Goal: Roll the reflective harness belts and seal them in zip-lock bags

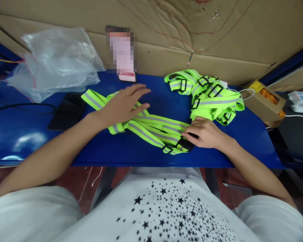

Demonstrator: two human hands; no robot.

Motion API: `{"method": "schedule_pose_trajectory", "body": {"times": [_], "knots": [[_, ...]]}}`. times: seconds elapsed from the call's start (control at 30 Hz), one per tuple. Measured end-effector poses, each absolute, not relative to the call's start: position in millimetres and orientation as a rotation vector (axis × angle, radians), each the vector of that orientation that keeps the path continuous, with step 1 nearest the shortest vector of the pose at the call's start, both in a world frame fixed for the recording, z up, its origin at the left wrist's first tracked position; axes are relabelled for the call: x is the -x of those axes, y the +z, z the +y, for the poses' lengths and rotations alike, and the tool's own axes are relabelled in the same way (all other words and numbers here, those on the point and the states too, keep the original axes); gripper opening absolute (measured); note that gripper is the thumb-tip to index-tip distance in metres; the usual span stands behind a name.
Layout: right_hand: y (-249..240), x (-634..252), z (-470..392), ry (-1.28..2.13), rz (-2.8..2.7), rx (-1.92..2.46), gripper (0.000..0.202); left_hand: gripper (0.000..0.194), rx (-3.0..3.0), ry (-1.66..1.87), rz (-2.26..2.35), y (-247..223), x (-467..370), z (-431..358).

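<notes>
A neon-yellow reflective strap harness (154, 129) with grey stripes lies in long strands across the blue table. Over its left part is my left hand (126, 104), fingers stretched out and thumb apart, covering some of the strands. At the other end my right hand (204, 132) is closed on the webbing, beside a black buckle (185, 145). A black slider (167, 149) shows near the table's front edge. Just beyond my right hand lies a heap of similar reflective straps (212, 95) with several black buckles.
Clear plastic bags (58, 60) are piled at the back left, by a dark flat object (67, 112). A phone (127, 77) leans against the cardboard (151, 58) at the back. On the right stands a small brown box (264, 101) near white cables. The blue table (96, 151) ends close to my body.
</notes>
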State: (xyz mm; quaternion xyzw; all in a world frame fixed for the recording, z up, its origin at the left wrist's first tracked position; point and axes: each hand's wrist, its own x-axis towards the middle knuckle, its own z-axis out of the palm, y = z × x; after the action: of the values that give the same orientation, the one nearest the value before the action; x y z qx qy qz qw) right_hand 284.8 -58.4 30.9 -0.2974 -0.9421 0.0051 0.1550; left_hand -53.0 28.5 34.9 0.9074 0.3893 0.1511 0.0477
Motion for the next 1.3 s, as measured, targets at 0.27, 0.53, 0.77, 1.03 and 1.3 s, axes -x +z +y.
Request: {"method": "schedule_pose_trajectory", "body": {"times": [0.27, 0.53, 0.77, 1.03, 1.3], "knots": [[31, -283, -58, 0.020, -2.696, 0.844, 0.035, 0.073, -2.701, 0.657, 1.587, 19, 74, 72], [29, -284, -57, 0.052, -2.685, 0.836, 0.032, 0.074, -2.639, 0.407, 1.672, 27, 75, 67], [33, -280, -57, 0.091, -2.670, 0.813, 0.022, 0.067, -2.804, 0.426, 1.029, 47, 40, 3], [40, -278, -65, 0.175, -2.632, 0.664, 0.016, 0.081, -2.746, -0.011, 0.831, 11, 27, -23], [46, -281, -65, -0.035, -2.574, 0.653, 0.007, 0.082, -2.667, -0.113, 1.001, 19, 41, -9]]}}
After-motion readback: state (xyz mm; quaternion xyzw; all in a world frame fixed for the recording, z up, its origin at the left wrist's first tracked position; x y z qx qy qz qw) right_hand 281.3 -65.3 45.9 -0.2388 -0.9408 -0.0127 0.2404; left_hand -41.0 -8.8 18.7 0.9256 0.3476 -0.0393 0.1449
